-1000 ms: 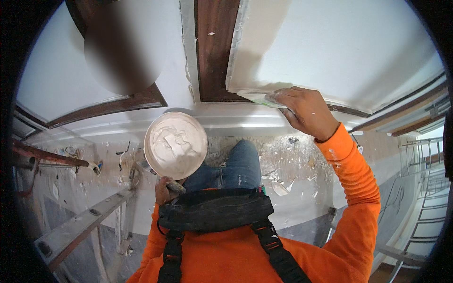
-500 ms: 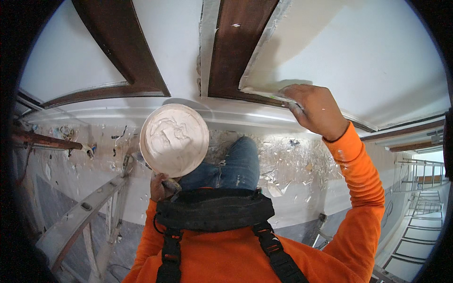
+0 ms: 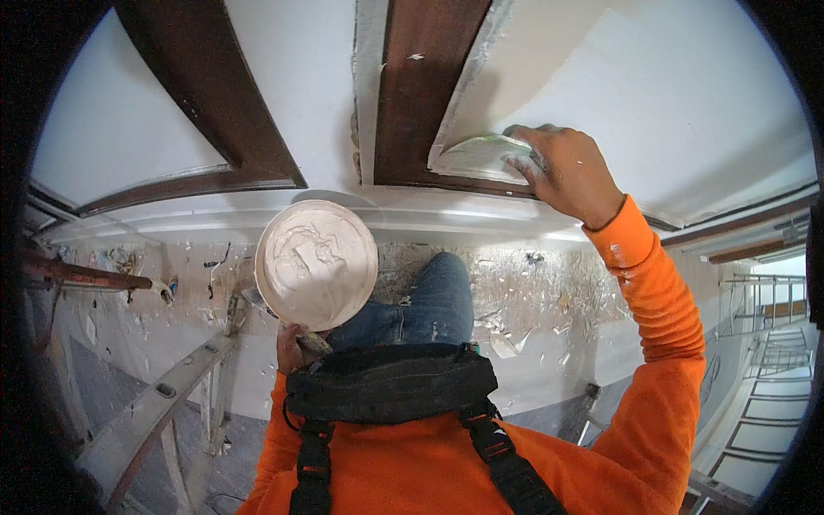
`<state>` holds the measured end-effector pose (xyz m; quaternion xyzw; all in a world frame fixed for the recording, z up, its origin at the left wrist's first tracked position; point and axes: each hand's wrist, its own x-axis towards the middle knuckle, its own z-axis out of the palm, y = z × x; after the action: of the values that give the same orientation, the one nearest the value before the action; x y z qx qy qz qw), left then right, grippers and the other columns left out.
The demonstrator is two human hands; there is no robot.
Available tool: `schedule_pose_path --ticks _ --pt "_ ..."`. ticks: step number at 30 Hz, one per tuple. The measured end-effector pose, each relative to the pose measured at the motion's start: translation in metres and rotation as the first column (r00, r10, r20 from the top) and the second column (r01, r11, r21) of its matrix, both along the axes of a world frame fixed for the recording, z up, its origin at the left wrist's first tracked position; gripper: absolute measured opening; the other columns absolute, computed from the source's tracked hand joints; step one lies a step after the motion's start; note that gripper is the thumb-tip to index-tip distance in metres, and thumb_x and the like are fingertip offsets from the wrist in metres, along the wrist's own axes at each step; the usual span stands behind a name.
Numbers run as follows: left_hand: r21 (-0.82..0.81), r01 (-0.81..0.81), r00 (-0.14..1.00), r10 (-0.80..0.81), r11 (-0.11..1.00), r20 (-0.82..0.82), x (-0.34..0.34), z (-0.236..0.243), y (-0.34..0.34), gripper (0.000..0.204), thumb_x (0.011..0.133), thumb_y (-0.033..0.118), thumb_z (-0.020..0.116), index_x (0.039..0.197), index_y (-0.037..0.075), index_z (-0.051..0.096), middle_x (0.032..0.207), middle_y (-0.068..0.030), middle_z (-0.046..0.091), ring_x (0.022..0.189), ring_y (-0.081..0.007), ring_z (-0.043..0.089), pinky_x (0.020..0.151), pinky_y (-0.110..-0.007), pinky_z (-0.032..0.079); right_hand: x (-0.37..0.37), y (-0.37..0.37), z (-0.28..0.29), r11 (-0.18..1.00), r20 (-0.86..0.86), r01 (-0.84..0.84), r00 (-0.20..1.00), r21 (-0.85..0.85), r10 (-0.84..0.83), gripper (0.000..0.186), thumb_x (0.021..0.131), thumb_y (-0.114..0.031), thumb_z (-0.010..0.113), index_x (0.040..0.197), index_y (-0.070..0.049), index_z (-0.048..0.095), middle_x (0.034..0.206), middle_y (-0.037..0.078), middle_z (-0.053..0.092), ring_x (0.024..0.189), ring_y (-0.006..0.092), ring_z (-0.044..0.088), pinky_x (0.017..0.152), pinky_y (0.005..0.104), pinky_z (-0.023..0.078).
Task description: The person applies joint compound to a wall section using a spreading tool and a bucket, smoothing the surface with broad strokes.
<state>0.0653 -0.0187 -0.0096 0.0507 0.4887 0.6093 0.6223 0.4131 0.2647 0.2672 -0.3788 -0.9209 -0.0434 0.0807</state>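
Observation:
My left hand (image 3: pixel 290 348) is closed around a grey handle at the lower rim of a round tub (image 3: pixel 316 262) of pale pinkish, creamy paste, held over my legs; part of a metal blade shows beside the tub. My right hand (image 3: pixel 566 172) grips a flat, paste-smeared spreading blade (image 3: pixel 476 159) with pale green showing at its upper edge. The blade lies against the lower left corner of a white wall panel (image 3: pixel 687 103), just inside dark wood trim (image 3: pixel 421 77) with a rough pale line of paste along its edge.
A second trimmed panel (image 3: pixel 129 112) is at left, above a white ledge (image 3: pixel 429 219). An aluminium ladder (image 3: pixel 154 399) and a rusty pole (image 3: pixel 94 279) stand left. The floor (image 3: pixel 524 309) is littered with scraps and plaster. Metal frames (image 3: pixel 764 300) show far right.
My right hand and blade have moved slightly upward on the panel, the blade now flatter at the corner. My left hand and the tub have stayed nearly in place.

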Motion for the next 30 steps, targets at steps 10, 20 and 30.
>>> schedule_pose_path --ticks 10,20,30 --pt "0.125 -0.052 0.999 0.050 0.991 0.015 -0.026 -0.075 -0.017 0.030 0.094 0.024 0.052 0.103 -0.004 0.060 0.107 -0.0152 0.065 0.100 -0.0268 0.065 0.091 -0.043 0.056 0.016 -0.030 0.032 0.994 -0.072 -0.113 0.991 0.002 0.112 0.029 0.086 -0.014 0.068 0.114 -0.007 0.065 0.099 0.017 0.070 0.085 0.0381 0.067 0.074 0.0455 0.054" --pt "0.071 -0.056 0.991 0.047 0.996 0.125 0.000 -0.003 0.004 0.055 0.083 0.013 0.054 0.133 -0.007 0.044 0.128 -0.0220 0.057 0.113 -0.0349 0.063 0.101 -0.045 0.054 0.002 -0.006 0.011 0.990 0.088 -0.142 0.986 -0.022 0.143 0.036 0.083 -0.011 0.069 0.118 -0.007 0.064 0.092 0.018 0.069 0.085 0.0370 0.067 0.074 0.0470 0.053" --pt "0.126 -0.065 0.991 0.049 0.990 0.124 -0.002 -0.010 0.003 0.062 0.084 0.014 0.056 0.140 -0.006 0.039 0.135 -0.0236 0.053 0.117 -0.0383 0.061 0.102 -0.050 0.052 -0.001 0.001 -0.005 0.992 0.027 -0.125 0.992 -0.014 0.126 0.038 0.083 -0.012 0.069 0.120 -0.009 0.064 0.089 0.017 0.069 0.083 0.0374 0.067 0.072 0.0464 0.053"
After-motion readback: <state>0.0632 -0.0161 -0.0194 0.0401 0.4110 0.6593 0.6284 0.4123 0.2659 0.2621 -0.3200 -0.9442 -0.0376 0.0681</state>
